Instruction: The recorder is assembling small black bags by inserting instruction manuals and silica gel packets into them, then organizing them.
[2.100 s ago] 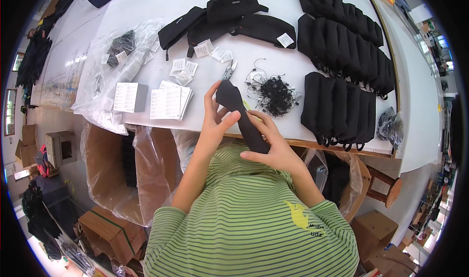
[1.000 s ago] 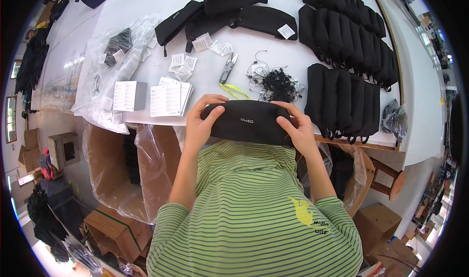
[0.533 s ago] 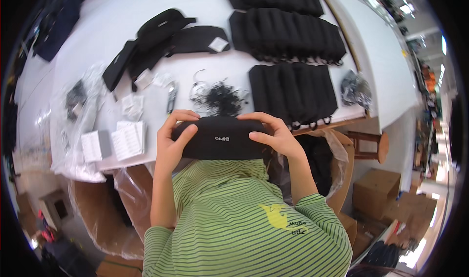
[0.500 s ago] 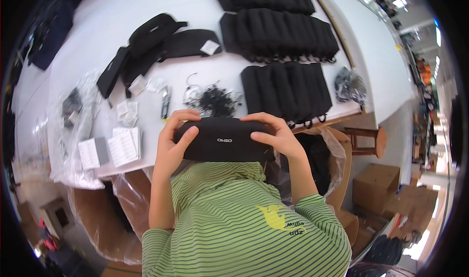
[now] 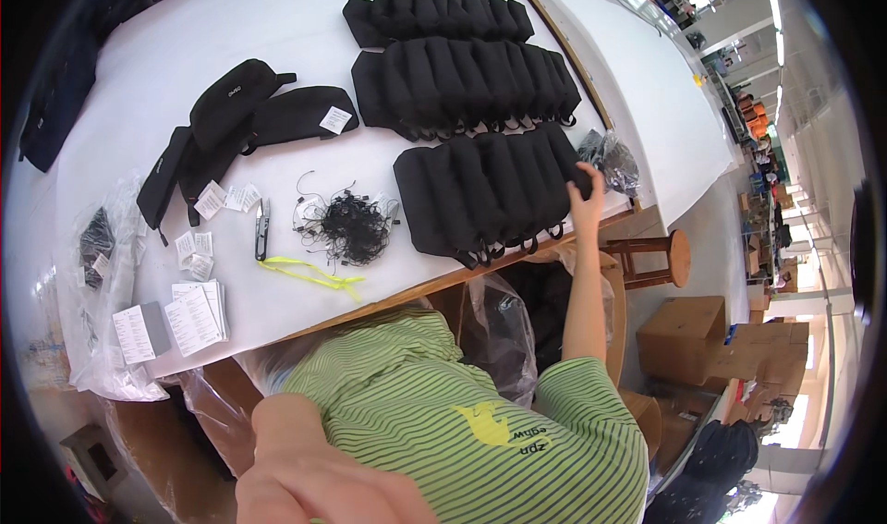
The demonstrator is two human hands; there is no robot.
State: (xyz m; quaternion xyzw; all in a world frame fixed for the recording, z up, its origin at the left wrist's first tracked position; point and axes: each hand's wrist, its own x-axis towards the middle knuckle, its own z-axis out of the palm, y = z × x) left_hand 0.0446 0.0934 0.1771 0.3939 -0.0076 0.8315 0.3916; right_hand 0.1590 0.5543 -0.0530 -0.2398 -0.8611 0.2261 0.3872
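Setting: white worktable (image 5: 185, 53) in a factory hall.
Nearest row: black zip pouches (image 5: 490, 191) overlapped along the table's front edge, long axes pointing away from the person.
End pouch (image 5: 575, 168): at the row's right end; likely light, soft, best gripped at its end.
Right hand (image 5: 586, 202): fingers closed on that pouch.
Left hand (image 5: 314, 482): blurred, grip unclear.
Scissors (image 5: 262, 229): left of the row.

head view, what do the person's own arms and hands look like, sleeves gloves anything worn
Both hands are bare, no gloves. The right arm is bare from hand to upper arm, where a short sleeve begins: light green with thin dark horizontal stripes. No watch or ring can be made out. The left arm is a blurred, bare shape close to the camera.
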